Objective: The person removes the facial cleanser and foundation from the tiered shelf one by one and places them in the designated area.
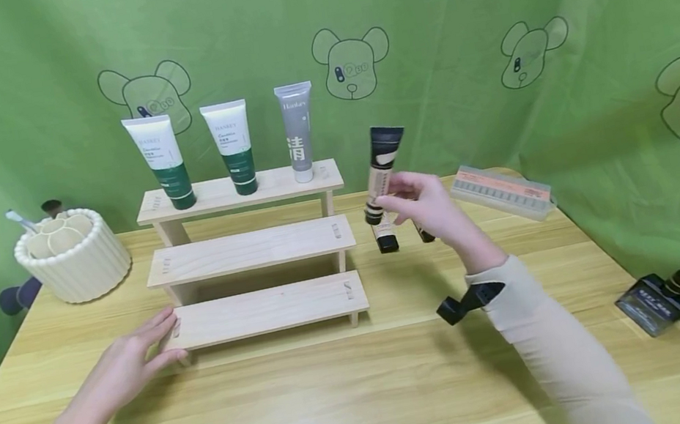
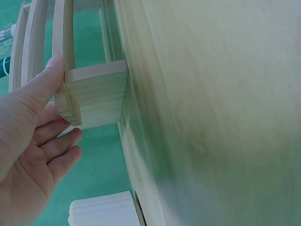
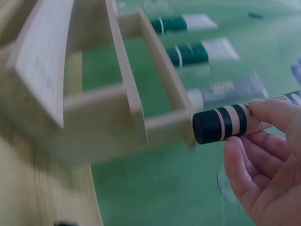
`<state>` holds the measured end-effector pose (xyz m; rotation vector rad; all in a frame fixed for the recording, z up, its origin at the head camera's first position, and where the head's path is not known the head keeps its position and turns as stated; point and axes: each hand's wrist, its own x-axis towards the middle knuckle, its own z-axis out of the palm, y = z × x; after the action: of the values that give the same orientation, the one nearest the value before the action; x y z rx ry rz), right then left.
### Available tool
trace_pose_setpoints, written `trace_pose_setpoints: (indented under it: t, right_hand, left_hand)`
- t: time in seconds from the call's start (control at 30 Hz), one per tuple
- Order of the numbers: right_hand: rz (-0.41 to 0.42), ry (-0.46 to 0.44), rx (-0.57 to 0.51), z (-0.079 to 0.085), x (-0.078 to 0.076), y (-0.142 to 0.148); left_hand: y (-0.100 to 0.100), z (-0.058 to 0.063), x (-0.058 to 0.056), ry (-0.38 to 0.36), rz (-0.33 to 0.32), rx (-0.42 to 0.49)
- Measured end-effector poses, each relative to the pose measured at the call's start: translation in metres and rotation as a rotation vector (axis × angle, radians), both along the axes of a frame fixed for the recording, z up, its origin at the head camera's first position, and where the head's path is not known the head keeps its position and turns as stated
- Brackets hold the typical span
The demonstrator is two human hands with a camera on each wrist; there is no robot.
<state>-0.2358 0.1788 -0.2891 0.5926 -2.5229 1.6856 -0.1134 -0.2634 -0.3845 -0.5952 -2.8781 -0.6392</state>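
Observation:
My right hand (image 1: 422, 203) pinches a beige and black squeeze tube (image 1: 382, 172) between thumb and fingers. The tube is held up off the table, cap down, just right of a three-step wooden display rack (image 1: 249, 249). In the right wrist view its striped black cap (image 3: 207, 127) overlaps the top step's end. My left hand (image 1: 127, 364) holds the left end of the rack's lowest step, with the thumb (image 2: 49, 77) on one side and a finger round the other. On the top step stand two white and green tubes (image 1: 164, 162) and a grey tube (image 1: 298, 129).
Behind my right hand, another beige tube with a black cap (image 1: 388, 241) and part of a further black-capped one (image 1: 425, 232) lie on the table. A clear flat case (image 1: 502, 192) is at the back right, a dark bottle (image 1: 651, 303) at the right edge, a white ribbed pot (image 1: 77, 264) at left.

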Motion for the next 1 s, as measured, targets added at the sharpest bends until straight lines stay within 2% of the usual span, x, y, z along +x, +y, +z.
trace_pose_setpoints:
  t: [0.13, 0.47, 0.7, 0.87, 1.0]
  right_hand:
    - [-0.068, -0.030, 0.008, -0.007, -0.002, 0.026]
    - [-0.189, -0.075, 0.044, -0.039, -0.018, 0.084]
    - [-0.270, -0.110, 0.126, -0.059, -0.027, 0.114]
    - [-0.335, -0.169, 0.188, -0.074, -0.033, 0.131]
    - [-0.364, -0.239, 0.187, -0.085, -0.039, 0.142]
  left_hand:
    - [0.000, 0.000, 0.000, -0.002, 0.002, 0.003]
    - [0.000, 0.001, 0.001, 0.005, 0.001, 0.006]
    - [0.000, 0.001, 0.001, -0.001, 0.004, 0.002]
    - [0.000, 0.000, 0.000, -0.004, 0.003, 0.003]
    - [0.000, 0.000, 0.000, -0.006, 0.005, 0.001]
